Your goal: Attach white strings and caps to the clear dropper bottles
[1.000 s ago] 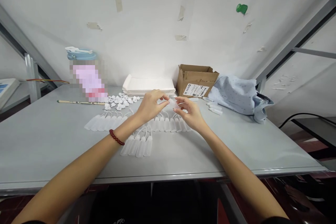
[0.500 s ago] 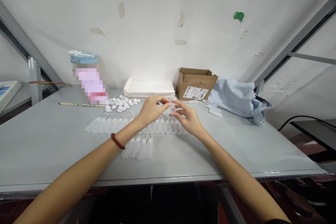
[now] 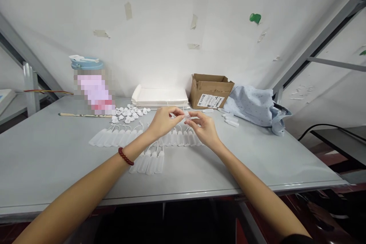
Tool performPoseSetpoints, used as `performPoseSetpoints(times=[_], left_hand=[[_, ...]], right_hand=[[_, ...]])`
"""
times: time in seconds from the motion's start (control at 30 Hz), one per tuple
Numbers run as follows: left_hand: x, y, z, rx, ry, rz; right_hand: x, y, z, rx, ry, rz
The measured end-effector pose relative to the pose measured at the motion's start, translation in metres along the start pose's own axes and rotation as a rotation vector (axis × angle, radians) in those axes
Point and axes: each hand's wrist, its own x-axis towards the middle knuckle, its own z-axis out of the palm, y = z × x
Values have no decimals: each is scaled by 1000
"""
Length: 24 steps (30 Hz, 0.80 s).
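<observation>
Above the table, a small translucent plastic bottle [image 3: 187, 116] with a white top is between my fingertips. My left hand [image 3: 164, 122] pinches it at the top from the left, and my right hand [image 3: 204, 127] grips its body from the right. Below and behind my left wrist lies a row of similar bottles with white looped caps [image 3: 117, 138], running on under both hands. A shorter group of capped bottles [image 3: 151, 163] lies nearer the front edge. Loose white caps [image 3: 127, 114] are heaped beyond my left forearm.
A white stack of sheets or envelopes [image 3: 161, 96] and an open cardboard box [image 3: 210, 91] stand against the wall. Uncapped bottles [image 3: 232, 122] lie beside a pale blue cloth [image 3: 251, 105]. A thin stick [image 3: 85, 115] and a blue-lidded container [image 3: 85, 63] are at left.
The whole view has shifted slightly, so the table's things sit a little further left. Both hands keep hold of the bottle with almost the same grip.
</observation>
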Motion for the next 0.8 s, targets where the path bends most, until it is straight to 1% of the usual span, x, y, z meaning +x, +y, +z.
performPoseSetpoints(times=[0.1, 0.17, 0.27, 0.37, 0.43, 0.5, 0.6, 0.73, 0.8], left_hand=[[-2, -5, 3, 171, 24, 222], [-3, -10, 5, 322, -1, 355], [-4, -14, 5, 525, -46, 464], [-5, -14, 6, 559, -8, 493], [-6, -12, 7, 516, 17, 497], [-8, -9, 7, 471, 14, 493], [-10, -5, 7, 424, -41, 481], [-12, -3, 8, 406, -143, 447], [-13, -3, 10, 412, -150, 429]], right_hand=[[0, 2, 1, -8, 40, 17], [0, 4, 1, 13, 58, 42], [0, 5, 3, 39, 67, 98], [-1, 4, 4, 44, 78, 115], [-1, 3, 5, 37, 101, 105], [0, 4, 5, 28, 123, 96], [1, 4, 5, 40, 128, 104], [0, 2, 7, 75, 138, 156], [-1, -1, 8, 88, 137, 179]])
